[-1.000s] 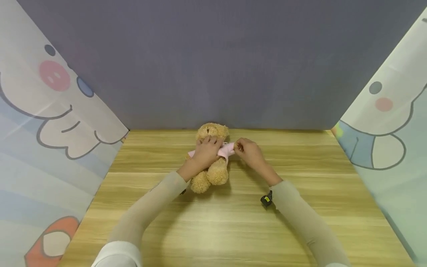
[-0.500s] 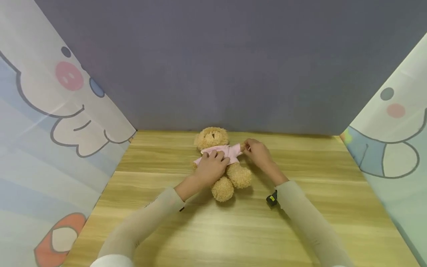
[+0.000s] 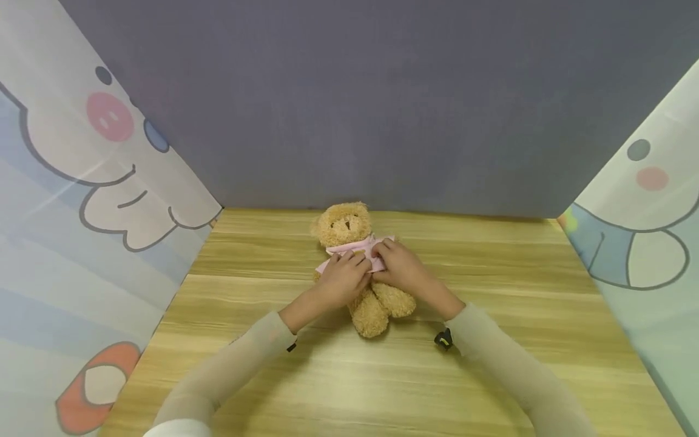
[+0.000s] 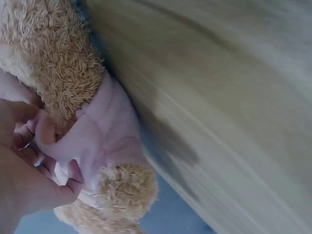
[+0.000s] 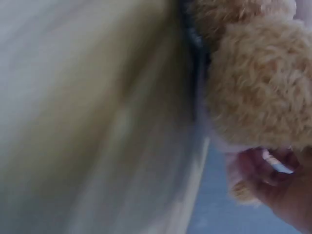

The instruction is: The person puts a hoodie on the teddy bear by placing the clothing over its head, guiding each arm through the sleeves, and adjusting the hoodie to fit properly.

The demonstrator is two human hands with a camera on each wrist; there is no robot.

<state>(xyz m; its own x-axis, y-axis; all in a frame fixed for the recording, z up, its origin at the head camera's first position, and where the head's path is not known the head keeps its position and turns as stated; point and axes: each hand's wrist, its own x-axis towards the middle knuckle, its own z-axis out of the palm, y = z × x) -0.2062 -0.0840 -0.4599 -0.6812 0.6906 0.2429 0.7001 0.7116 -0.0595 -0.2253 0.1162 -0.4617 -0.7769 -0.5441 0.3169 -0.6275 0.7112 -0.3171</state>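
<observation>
A light-brown teddy bear (image 3: pixel 342 226) lies on its back on the wooden table, its head toward the grey wall. It wears a pink shirt (image 3: pixel 348 246). My left hand (image 3: pixel 340 283) holds the shirt's lower front between thumb and fingers; the left wrist view shows the pink cloth (image 4: pixel 105 129) bunched there. Beside it, my right hand (image 3: pixel 403 268) has curled fingers gripping the other side of the shirt front. In the right wrist view, a furry leg (image 5: pixel 263 85) covers part of that grip. Both hands hide much of the bear's belly.
The wood-grain table (image 3: pixel 349 382) ends at a grey wall (image 3: pixel 382 109) just behind the bear's head. Cartoon-printed curtains (image 3: pixel 49 261) hang at the left and right sides. A small black device (image 3: pixel 444 339) is on the right wrist.
The bear has shifted slightly right and toward me, its face and legs uncovered. My right hand has left the bear's arm and moved inward to the shirt front beside my left hand.
</observation>
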